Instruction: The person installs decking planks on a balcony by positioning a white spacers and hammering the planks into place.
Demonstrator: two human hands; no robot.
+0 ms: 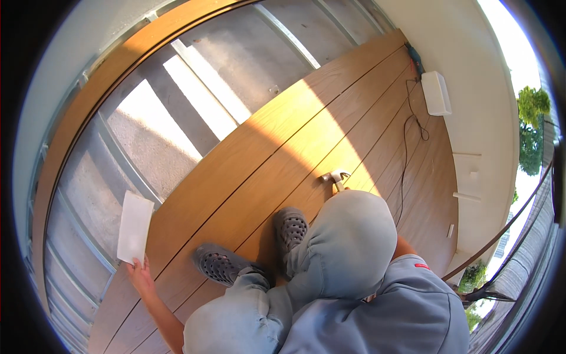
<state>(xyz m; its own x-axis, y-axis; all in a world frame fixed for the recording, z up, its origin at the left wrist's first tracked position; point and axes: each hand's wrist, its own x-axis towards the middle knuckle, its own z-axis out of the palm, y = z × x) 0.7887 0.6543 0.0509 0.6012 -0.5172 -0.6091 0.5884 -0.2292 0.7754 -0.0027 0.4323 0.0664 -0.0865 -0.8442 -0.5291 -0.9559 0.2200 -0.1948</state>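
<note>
My left hand is closed on the lower end of a flat white rectangular piece, out at the left edge of the wooden boards; its exact kind is unclear. A claw hammer shows its metal head just beyond my raised right knee, and the knee covers most of its handle. My right forearm passes behind that knee toward the hammer. The knee hides the fingers of my right hand, so its grip does not show.
Wooden deck boards run under my grey clogs. Past their left edge, metal joists cross a concrete floor. At the far right a white box stands near a dark green power tool, and a black cord trails over the boards.
</note>
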